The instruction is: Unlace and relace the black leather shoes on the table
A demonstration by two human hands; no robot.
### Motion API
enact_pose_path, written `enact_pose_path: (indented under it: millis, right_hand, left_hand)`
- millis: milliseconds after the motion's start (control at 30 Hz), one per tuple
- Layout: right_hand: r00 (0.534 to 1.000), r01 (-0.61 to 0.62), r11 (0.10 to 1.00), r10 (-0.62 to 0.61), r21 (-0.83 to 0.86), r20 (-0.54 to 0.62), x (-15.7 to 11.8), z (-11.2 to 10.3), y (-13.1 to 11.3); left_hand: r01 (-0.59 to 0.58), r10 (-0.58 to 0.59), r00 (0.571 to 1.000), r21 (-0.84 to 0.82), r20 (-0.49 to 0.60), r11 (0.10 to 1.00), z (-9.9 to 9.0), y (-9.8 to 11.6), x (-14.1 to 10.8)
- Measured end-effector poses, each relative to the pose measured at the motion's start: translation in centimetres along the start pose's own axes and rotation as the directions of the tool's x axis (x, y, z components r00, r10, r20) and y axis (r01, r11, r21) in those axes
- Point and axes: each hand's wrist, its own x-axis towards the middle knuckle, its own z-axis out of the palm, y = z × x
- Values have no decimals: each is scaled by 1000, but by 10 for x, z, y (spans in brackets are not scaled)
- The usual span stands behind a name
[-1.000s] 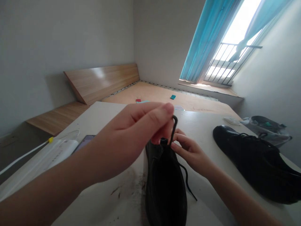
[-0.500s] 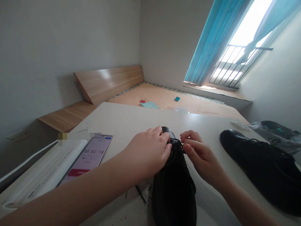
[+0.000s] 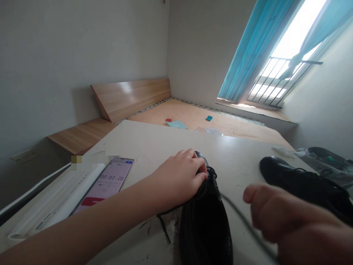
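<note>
A black leather lace-up shoe [image 3: 205,228] lies on the white table [image 3: 154,143], its toe towards me. My left hand [image 3: 179,178] curls over the shoe's lacing and hides the top eyelets. A thin black shoelace [image 3: 239,217] runs, blurred, from the shoe towards my right hand [image 3: 284,215], which is closed and moving fast at the lower right. A second lace end [image 3: 162,224] hangs on the left side of the shoe. Just beyond my right hand lies a matching black shoe [image 3: 300,187] on its side.
A phone [image 3: 106,184] showing a timer lies left of my left forearm, beside a long white box [image 3: 63,195] with a white cable. A clear bag [image 3: 322,162] sits past the table's far right corner. Beyond the table are a wooden platform and a railed window.
My right hand has moved away from the lacing, to the right and towards me, with the lace stretched out behind it. My left hand stays on the shoe. The phone timer has advanced.
</note>
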Motion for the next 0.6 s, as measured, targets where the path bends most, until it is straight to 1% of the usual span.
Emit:
enact_pose_path:
  millis: [33,67,100,133,167,200,233,300,367,433,500,533,567,600]
  right_hand:
    - [990,91,989,-77,-114,117,-2,4,0]
    - [972,173,965,-135,-196,194,-2,8,3]
    - [969,205,939,-155,-275,193,1,11,10]
    - [984,162,925,-128,-343,122,4,14,20]
    - [996,87,915,-83,-395,28,8,15,33]
    - [997,-11,898,-21,-440,-69,12,15,46]
    - [993,-88,883,43,-461,-107,15,15,59]
    - [985,-172,883,154,-437,-76,19,15,79]
    - [976,-205,902,217,-381,-12,19,14,89]
    - [972,-221,905,233,-363,-11,17,14,89]
    - [976,-215,896,216,-388,-40,17,13,85]
    - [978,-204,895,201,-397,-50,17,13,83]
    - [981,-193,897,189,-397,-50,18,12,81]
    - [983,-181,904,179,-386,-43,18,12,81]
  left_hand:
    - [-8,8,1000,-20,-3,1000,0,1,1]
    - [-16,15,1000,-43,-14,999,0,1,1]
    - [-21,18,999,-74,-30,997,0,2,1]
    - [-20,15,999,-117,-45,993,-2,3,1]
    - [-18,9,998,-175,-54,984,-4,4,1]
    - [-19,4,998,-250,-62,968,-7,5,0]
    - [-30,8,998,-335,-68,942,-11,7,-2]
    - [-91,35,992,-496,-120,863,-20,12,-7]
    - [-196,65,970,-595,-234,780,-30,18,-14]
    - [-305,88,934,-645,-346,701,-37,24,-22]
    - [-387,106,904,-686,-414,616,-42,30,-30]
    - [-409,118,897,-698,-425,588,-44,32,-33]
    - [-412,129,898,-703,-421,580,-46,33,-37]
    - [-396,138,907,-696,-397,599,-47,34,-40]
